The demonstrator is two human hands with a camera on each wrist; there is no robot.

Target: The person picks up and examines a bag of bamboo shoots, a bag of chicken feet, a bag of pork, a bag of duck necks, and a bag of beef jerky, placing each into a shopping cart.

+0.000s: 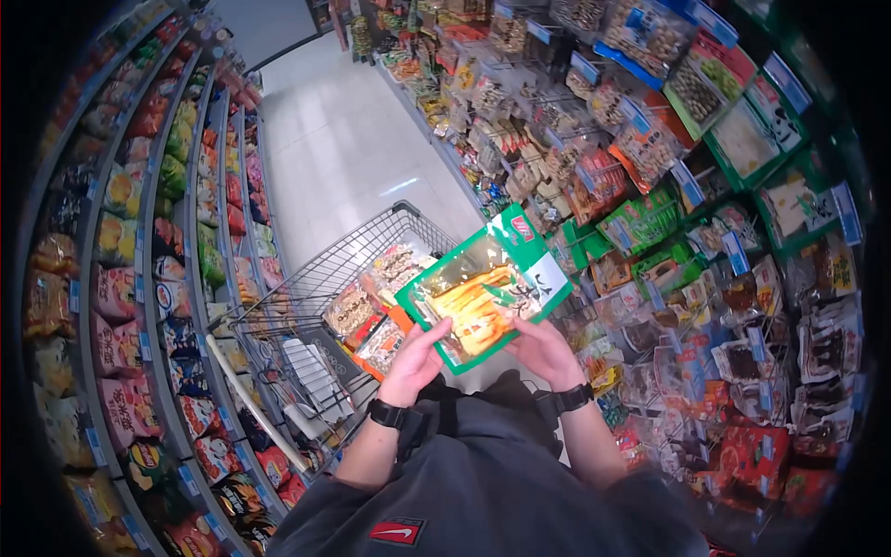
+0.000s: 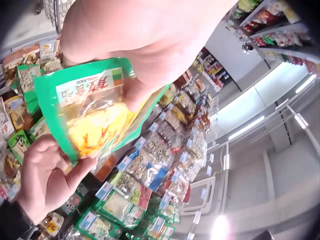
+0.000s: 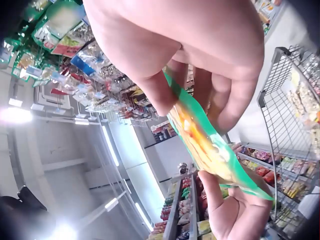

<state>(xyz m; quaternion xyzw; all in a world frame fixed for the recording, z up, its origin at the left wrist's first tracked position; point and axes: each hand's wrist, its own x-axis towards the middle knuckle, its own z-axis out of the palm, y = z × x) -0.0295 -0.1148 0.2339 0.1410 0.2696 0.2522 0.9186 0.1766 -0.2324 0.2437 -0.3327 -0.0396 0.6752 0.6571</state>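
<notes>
A green food package (image 1: 478,295) is in the middle of the head view, raised and slightly tilted, its clear window showing yellow strips. The left hand (image 1: 415,367) grasps its lower left edge, with the thumb lying on the front. The right hand (image 1: 549,355) grasps the lower right edge between thumb and fingers. Each wrist carries a black band (image 1: 385,414).

Just behind the package, left of the centre, stands a metal shopping cart (image 1: 299,278); the package and the left hand cover a part of it. In the cart lie some bags of snacks (image 1: 351,310), one with an orange edge. Long shelves (image 1: 85,371) full of colourful packs fill the left side of the frame, and many hanging packs (image 1: 647,148) crowd the right side. Between them, a pale floor (image 1: 343,130) runs to the top.

In the left wrist view, the package has a white label (image 2: 90,86) with Chinese characters and the word "FOOD". At the bottom of the head view, a dark garment (image 1: 483,473) bears a red patch (image 1: 397,531) with a white swoosh. The writing on the blue-and-white price tags (image 1: 688,185) is too small to read.
</notes>
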